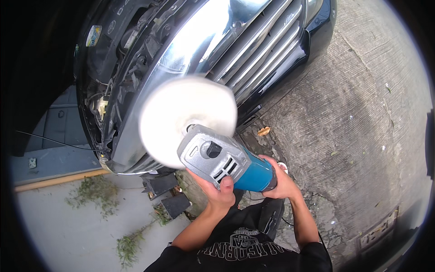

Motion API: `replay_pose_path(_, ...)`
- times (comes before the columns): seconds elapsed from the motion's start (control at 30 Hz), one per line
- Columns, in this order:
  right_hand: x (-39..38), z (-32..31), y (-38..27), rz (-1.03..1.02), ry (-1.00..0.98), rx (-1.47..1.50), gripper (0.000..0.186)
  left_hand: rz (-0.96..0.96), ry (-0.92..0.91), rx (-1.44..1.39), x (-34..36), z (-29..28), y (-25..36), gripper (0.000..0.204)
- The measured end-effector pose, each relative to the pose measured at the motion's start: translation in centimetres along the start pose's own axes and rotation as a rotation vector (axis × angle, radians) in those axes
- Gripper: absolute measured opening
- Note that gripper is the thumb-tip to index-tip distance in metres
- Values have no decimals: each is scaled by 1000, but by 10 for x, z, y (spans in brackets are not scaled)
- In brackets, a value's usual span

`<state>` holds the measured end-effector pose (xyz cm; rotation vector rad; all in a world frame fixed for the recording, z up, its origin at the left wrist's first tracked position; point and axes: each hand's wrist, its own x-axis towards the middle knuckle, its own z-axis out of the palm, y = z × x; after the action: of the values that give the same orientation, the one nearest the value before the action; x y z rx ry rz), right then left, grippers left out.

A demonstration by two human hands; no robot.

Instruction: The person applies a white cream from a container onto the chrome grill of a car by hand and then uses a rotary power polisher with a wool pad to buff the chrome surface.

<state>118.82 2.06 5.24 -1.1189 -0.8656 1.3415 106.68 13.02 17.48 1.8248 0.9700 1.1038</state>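
Observation:
Both my hands hold a teal and silver electric polisher (254,173) in front of a dark car. My left hand (217,190) is wrapped round the underside of its silver head, with the thumb up along the side. My right hand (282,181) grips the rear of the teal body. The round white polishing pad (165,115) is smeared by motion. It overlaps the car's headlight (168,63) from my view and hides part of it; whether it touches the lens I cannot tell.
An uncovered engine bay (136,63) lies behind the headlight. The chrome grille (265,50) runs off to the right. Rough concrete (362,104) with a dry leaf (263,131) spreads at right. Plants (97,195) and dark pots (174,205) stand at lower left; a thin cable hangs near my right arm.

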Motion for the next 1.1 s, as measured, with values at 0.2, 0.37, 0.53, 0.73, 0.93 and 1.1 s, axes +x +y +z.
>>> replay_pose_path(0.2,-4,-34,-9,-138,297,-6,96,52,-216,53,45,51,22,89)
replay_pose_path(0.37,-5,-65,-9,-7,439,78,86,161,-310,70,97,119,56,87)
replay_pose_path(0.53,-10,-27,-34,-79,494,81,68,104,-303,121,101,94,74,82)
replay_pose_path(0.73,-28,50,-78,-64,253,-231,102,-61,-96,-53,49,-41,50,80)
replay_pose_path(0.93,-29,123,-121,231,-141,-404,100,-220,178,-355,-10,-167,14,68)
replay_pose_path(1.1,-21,129,-136,156,-160,-526,102,-183,218,-379,-5,-170,21,63)
